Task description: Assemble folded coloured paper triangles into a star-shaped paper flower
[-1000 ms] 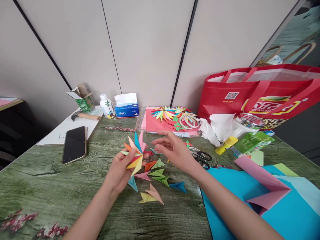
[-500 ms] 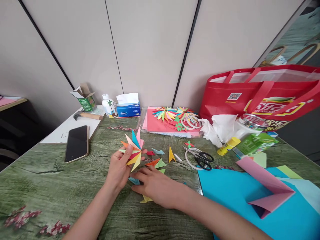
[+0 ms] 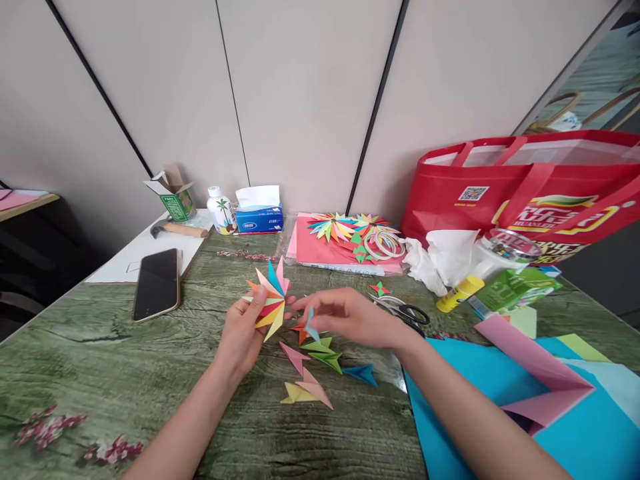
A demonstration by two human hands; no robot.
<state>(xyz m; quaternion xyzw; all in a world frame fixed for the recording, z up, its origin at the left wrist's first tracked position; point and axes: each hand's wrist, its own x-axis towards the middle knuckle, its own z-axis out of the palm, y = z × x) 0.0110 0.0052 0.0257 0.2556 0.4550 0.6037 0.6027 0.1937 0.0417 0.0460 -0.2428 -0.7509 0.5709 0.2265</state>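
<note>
My left hand (image 3: 245, 329) pinches a fan of joined folded paper points (image 3: 273, 297) in pink, blue, orange, red and yellow. Just right of it, my right hand (image 3: 345, 317) holds a light blue folded piece (image 3: 312, 327) between thumb and fingers, apart from the fan. Below my right hand lie loose folded pieces: a pink one (image 3: 294, 357), green ones (image 3: 327, 360), a blue one (image 3: 361, 375), a peach one (image 3: 316, 389) and a yellow one (image 3: 299, 393). An orange piece (image 3: 301, 333) is partly hidden by my fingers.
Scissors (image 3: 413, 315), a glue stick (image 3: 460, 293), blue paper (image 3: 460, 400) and a red bag (image 3: 450, 193) are on the right. Finished paper stars (image 3: 330, 228) lie at the back. A phone (image 3: 157, 285), a hammer (image 3: 185, 230) and a tissue box (image 3: 259, 220) stand or lie left.
My right hand has risen from the loose pieces with the light blue piece in it, uncovering the pink, green and blue pieces. My left hand still holds the fan.
</note>
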